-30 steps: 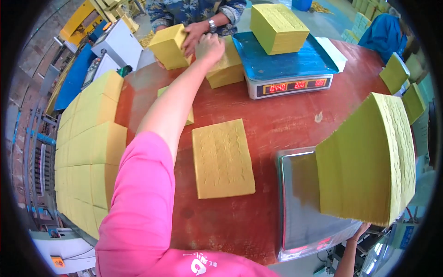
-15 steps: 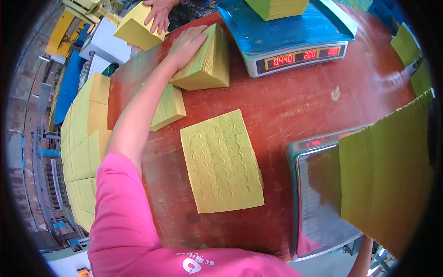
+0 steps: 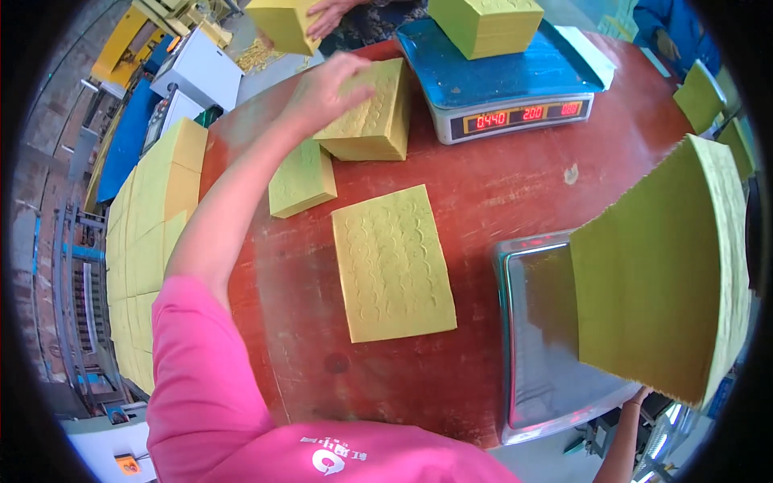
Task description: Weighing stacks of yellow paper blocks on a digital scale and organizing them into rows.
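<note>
Two hands work here, seen from the head view only. Left hand lies on a thick yellow paper stack on the red surface, fingers curled over its near top edge, beside the blue scale. Right hand is hidden (grip cannot be told) under a large tilted stack above a steel scale. Judged step: drawing the thick stack in; next calls for a firm two-sided hold.
</note>
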Motion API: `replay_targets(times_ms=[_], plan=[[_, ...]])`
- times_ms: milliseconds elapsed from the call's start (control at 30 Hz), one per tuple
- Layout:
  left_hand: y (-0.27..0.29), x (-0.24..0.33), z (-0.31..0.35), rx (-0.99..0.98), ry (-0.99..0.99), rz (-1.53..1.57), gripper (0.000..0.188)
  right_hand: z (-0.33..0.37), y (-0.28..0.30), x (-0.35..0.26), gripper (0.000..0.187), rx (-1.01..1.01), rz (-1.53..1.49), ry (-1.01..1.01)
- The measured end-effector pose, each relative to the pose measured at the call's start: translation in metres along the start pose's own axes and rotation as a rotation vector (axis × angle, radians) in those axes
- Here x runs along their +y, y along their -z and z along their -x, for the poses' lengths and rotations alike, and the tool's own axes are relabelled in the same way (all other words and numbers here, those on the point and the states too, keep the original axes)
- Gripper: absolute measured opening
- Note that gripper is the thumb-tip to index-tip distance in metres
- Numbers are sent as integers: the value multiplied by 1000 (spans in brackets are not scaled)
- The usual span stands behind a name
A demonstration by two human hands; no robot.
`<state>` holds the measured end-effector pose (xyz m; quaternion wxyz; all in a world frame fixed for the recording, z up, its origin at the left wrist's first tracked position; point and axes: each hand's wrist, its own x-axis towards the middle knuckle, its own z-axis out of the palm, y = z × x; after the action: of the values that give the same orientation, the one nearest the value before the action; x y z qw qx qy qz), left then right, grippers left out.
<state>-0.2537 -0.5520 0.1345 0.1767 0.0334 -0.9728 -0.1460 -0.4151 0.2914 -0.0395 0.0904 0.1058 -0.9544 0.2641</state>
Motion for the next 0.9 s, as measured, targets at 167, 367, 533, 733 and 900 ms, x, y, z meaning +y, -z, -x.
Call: replay_targets(times_ms=[167,367,533,733,900], plan=[[3,24,55,-31,-162,-306,57,-8,-1,0,32,65,-39,54],[4,20,46,-69,-54,-197,66,-10,-3,8,31,155,-48,105],[10,16,52,-81,-85,-113,56,-18,1,-31,37,182,60,163],[6,21,47,-151,-74,-163,44,-13,3,-59,37,162,60,151],[11,20,37,-88,58,-139,31,-12,4,-63,36,179,88,163]])
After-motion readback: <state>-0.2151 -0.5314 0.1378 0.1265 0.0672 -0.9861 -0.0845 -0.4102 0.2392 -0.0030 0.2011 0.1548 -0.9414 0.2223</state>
